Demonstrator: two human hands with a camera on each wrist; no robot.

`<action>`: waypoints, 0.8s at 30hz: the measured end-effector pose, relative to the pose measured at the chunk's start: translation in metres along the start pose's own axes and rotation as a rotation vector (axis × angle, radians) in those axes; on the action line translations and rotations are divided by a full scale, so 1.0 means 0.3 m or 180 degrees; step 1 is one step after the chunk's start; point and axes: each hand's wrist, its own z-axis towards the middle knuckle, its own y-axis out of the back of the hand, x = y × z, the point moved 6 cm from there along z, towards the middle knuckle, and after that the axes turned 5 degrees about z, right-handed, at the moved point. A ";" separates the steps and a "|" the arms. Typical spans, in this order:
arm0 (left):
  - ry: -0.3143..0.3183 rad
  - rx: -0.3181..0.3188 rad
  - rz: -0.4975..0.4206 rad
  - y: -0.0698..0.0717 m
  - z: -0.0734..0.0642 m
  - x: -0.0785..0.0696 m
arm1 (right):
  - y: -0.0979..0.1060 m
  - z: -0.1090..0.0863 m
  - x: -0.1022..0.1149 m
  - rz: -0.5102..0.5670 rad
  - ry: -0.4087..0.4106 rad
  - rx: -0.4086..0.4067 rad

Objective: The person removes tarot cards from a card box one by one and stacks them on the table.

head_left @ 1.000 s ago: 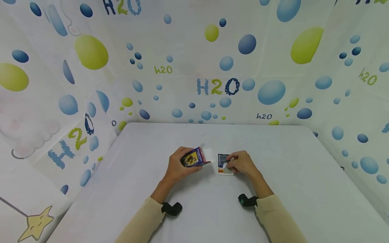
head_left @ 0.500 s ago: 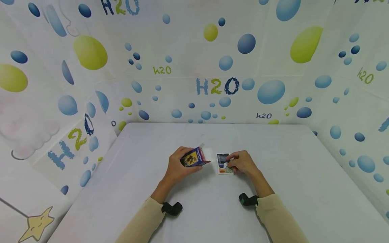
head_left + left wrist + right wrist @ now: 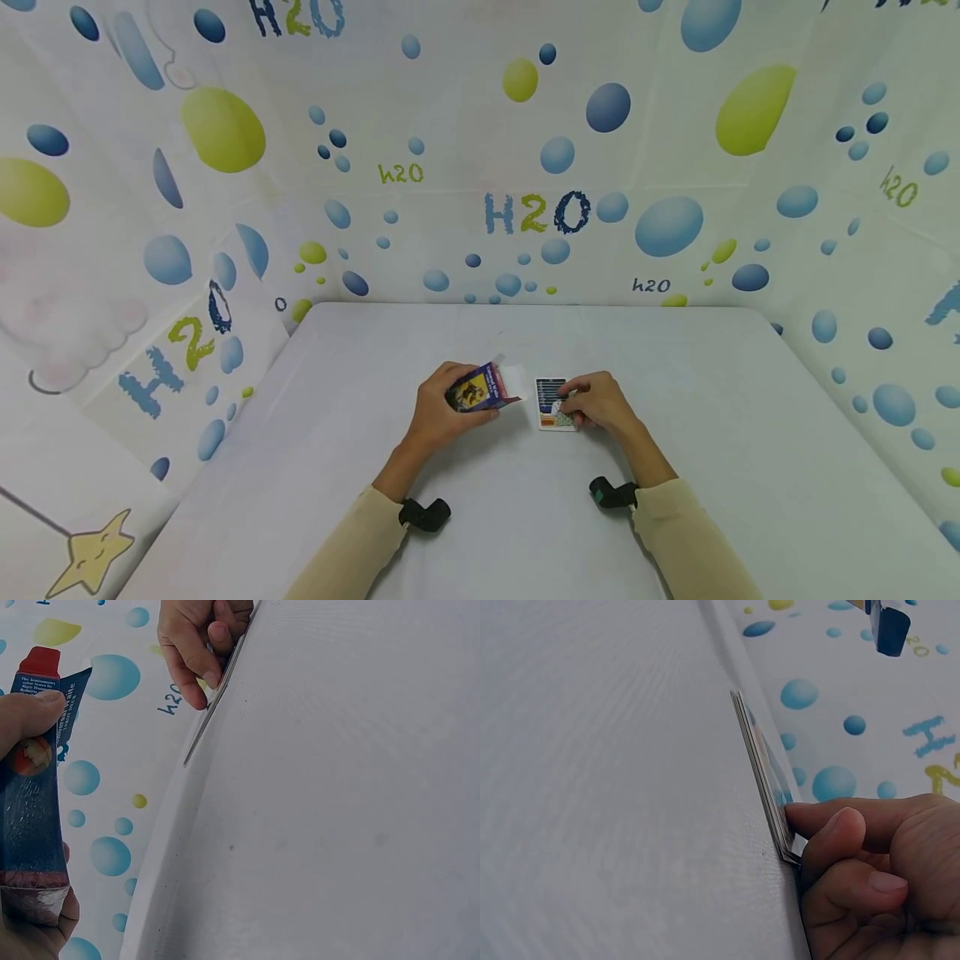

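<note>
My left hand grips a blue tarot card box with a yellow picture, tilted above the table, its end flap standing out to the right. In the left wrist view, the thumb lies across the box near its red tab, with fingers curled round the far side. My right hand has its bent fingers at the right edge of a thin stack of printed cards on the table. In the right wrist view, the index fingertip touches the face of the stack; the other fingers are curled, partly hiding its near end.
A white-covered table spreads beneath both hands. Its far edge meets a white backdrop printed with blue and green bubbles and H2O lettering. Black wrist cameras are strapped over beige sleeves.
The card stack has shifted very slightly between the earliest frame and now. Both hands and the box hold almost still.
</note>
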 end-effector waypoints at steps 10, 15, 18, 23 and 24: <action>-0.0006 0.0009 -0.0007 0.000 0.000 -0.004 | 0.001 -0.002 -0.003 0.0055 -0.0071 -0.0018; 0.0001 0.0020 0.0020 0.001 -0.001 -0.007 | 0.001 -0.006 -0.001 0.0068 -0.0094 -0.0019; 0.0019 0.0022 0.0021 0.002 -0.003 -0.010 | 0.001 -0.007 -0.002 0.0094 -0.0066 0.0013; 0.0029 0.0020 0.0004 0.003 -0.004 -0.012 | 0.000 -0.011 0.000 0.0175 -0.0017 0.0066; 0.0029 0.0020 0.0004 0.003 -0.004 -0.012 | 0.000 -0.011 0.000 0.0173 -0.0022 0.0060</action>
